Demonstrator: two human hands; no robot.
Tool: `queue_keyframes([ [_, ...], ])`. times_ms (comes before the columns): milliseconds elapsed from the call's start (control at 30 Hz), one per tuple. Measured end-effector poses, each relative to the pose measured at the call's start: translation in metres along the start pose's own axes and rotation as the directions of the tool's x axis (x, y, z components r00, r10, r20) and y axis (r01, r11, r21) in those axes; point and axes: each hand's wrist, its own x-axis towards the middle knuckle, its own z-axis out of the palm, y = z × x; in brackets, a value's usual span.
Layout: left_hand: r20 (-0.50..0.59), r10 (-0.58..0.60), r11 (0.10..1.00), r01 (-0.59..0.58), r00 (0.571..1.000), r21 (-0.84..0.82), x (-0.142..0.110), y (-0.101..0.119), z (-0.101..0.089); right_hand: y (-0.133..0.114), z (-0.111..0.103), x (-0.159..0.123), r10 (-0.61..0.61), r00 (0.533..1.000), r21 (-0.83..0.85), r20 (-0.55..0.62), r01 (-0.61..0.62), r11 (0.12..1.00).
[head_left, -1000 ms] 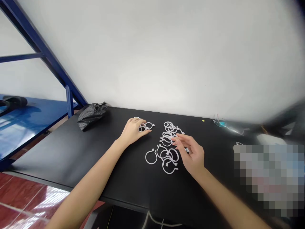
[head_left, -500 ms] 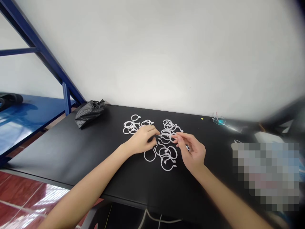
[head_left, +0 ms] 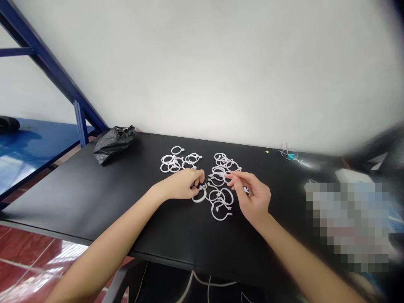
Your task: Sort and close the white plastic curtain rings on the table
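Several white shower-curtain-style rings, open hoops with small knobbed ends, lie on the black table [head_left: 170, 227]. My left hand [head_left: 183, 184] is curled, its thumb and fingers at a white ring [head_left: 199, 199] that looks tilted; the exact grip is partly hidden. My right hand [head_left: 254, 195] pinches at the edge of the middle cluster of rings [head_left: 217, 180], with a white ring seemingly between thumb and fingertips. Nearer me lies another overlapping group of rings [head_left: 221, 216]. Beyond my left hand is a separate group of rings [head_left: 168, 160].
A crumpled black plastic bag [head_left: 115, 144] lies at the back left beside a blue metal frame [head_left: 81, 124]. At the back right are a clear item with turquoise marks [head_left: 289, 155] and a small yellow bit [head_left: 267, 151]. A blurred-out object [head_left: 347, 223] lies at right.
My left hand has moved slightly left and closed in on the ring beside it, which now appears tilted. My right hand keeps nearly the same place and pinch. The view has shifted a little.
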Motion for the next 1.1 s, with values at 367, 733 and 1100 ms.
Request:
queue_keyframes([
  [367, -0.041, 0.012, 1.0, -0.013, 0.999, -0.018, 0.0, 0.001, -0.001, 0.001, 0.0, -0.001, -0.028, 1.0, 0.004, 0.01, 0.028, 1.0],
  [733, -0.252, -0.046, 0.777, -0.124, 0.967, -0.617, 0.003, 0.014, 0.001, -0.005, -0.001, 0.007, -0.005, 0.919, 0.116, 0.394, -0.044, 0.992],
  [1100, -0.146, -0.066, 0.438, -0.103, 0.987, -0.893, 0.007, 0.009, 0.005, -0.006, -0.003, 0.011, 0.014, 0.912, 0.246, 0.411, -0.125, 0.961],
])
